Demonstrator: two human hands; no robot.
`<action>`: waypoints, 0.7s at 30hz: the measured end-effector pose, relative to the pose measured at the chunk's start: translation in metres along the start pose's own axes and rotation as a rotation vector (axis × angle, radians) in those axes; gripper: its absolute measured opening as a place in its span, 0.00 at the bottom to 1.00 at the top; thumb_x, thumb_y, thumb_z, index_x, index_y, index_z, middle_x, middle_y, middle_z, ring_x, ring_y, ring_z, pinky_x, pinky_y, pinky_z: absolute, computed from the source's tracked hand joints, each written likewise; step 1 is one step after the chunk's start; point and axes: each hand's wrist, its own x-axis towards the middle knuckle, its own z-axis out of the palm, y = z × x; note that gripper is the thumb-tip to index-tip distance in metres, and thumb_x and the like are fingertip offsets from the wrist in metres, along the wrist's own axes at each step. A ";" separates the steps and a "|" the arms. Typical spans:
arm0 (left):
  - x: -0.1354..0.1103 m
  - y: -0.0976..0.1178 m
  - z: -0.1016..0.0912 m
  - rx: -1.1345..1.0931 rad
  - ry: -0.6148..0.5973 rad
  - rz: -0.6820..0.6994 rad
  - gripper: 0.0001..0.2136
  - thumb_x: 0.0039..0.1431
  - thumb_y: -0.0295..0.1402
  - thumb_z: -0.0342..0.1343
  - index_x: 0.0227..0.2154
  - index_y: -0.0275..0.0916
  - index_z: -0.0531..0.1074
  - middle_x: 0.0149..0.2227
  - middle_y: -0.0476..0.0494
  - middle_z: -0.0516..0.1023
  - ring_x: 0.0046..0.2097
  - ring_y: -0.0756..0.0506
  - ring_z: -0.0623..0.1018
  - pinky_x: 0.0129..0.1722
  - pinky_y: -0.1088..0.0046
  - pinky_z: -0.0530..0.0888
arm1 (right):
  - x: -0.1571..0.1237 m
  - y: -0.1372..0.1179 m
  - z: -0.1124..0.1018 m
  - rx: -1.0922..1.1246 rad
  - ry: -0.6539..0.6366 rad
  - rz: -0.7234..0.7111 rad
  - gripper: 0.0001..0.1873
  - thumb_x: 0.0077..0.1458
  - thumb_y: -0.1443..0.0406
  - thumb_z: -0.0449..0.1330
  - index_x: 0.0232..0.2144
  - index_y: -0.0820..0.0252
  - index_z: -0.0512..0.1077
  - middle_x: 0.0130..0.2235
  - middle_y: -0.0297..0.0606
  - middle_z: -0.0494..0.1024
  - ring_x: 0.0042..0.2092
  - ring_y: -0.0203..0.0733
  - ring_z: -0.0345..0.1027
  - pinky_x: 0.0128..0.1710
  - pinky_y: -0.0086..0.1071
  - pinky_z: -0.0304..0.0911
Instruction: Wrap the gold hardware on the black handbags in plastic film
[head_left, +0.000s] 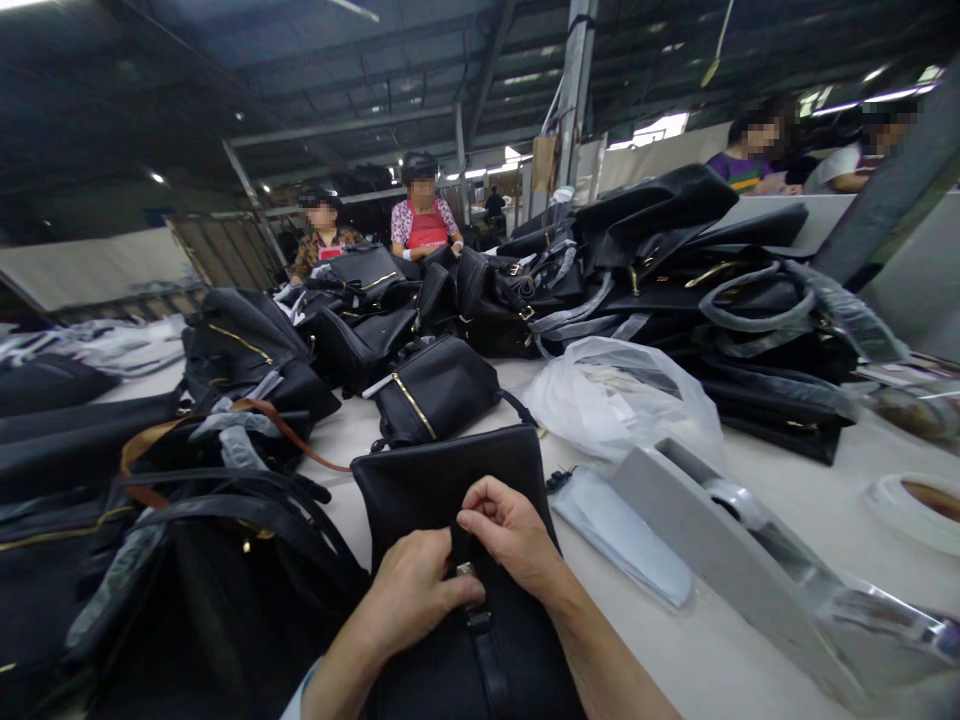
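Note:
In front of me a black leather bag lies on the table, its flap facing up. A black strap with a metal buckle runs down its middle. My left hand is closed at the buckle, its thumb pressed beside the metal and its other fingers curled out of sight. Just above the buckle, my right hand is curled with thumb and forefinger pinched together. Whatever sits between those fingertips is too small or hidden to tell.
Piled black bags crowd the left and back. To the right are a clear plastic bag, flat plastic sleeves, a grey tape dispenser and a tape roll. Several people work beyond the piles, one in a red apron.

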 end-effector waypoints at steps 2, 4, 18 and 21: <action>0.000 -0.001 -0.004 -0.037 -0.032 0.029 0.07 0.50 0.34 0.56 0.22 0.40 0.65 0.24 0.54 0.64 0.29 0.48 0.65 0.29 0.73 0.57 | 0.000 0.000 0.000 0.001 -0.005 0.003 0.08 0.50 0.62 0.62 0.27 0.57 0.67 0.21 0.24 0.63 0.21 0.30 0.50 0.17 0.25 0.45; 0.000 -0.002 -0.006 -0.059 -0.046 0.047 0.07 0.50 0.33 0.55 0.22 0.40 0.64 0.23 0.55 0.61 0.28 0.49 0.62 0.28 0.73 0.56 | 0.000 0.000 0.000 0.002 -0.007 0.005 0.08 0.50 0.61 0.63 0.27 0.57 0.67 0.21 0.24 0.62 0.20 0.30 0.50 0.17 0.25 0.45; 0.001 -0.011 -0.013 -0.153 -0.149 0.104 0.01 0.49 0.27 0.50 0.26 0.40 0.65 0.26 0.55 0.61 0.30 0.50 0.62 0.30 0.75 0.61 | 0.000 0.002 0.000 0.002 -0.012 -0.005 0.07 0.49 0.62 0.62 0.27 0.57 0.67 0.21 0.24 0.63 0.20 0.30 0.51 0.17 0.24 0.45; 0.002 -0.012 -0.013 -0.126 -0.125 0.083 0.03 0.49 0.26 0.49 0.26 0.40 0.66 0.26 0.53 0.66 0.32 0.48 0.66 0.33 0.74 0.64 | 0.000 0.000 0.000 0.008 -0.015 -0.006 0.07 0.49 0.62 0.62 0.27 0.57 0.67 0.20 0.24 0.63 0.20 0.30 0.50 0.17 0.24 0.44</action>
